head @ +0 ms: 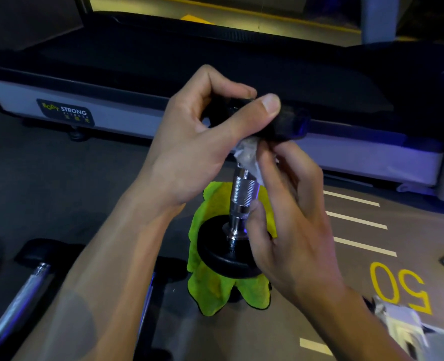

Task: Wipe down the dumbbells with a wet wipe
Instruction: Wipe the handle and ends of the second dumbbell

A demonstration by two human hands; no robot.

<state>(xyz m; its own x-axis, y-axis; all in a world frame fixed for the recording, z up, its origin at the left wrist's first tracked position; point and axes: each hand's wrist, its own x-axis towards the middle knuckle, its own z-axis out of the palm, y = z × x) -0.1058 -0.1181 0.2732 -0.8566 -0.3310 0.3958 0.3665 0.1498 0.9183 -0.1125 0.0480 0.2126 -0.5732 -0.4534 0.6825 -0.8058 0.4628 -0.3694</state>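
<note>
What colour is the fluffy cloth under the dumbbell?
Bright lime green cloth, seen in the head view, below the dumbbell.

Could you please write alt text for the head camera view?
A left hand grips the top plate of an upright dumbbell while the right hand holds a wet wipe against its handle, above a green cloth.
</note>
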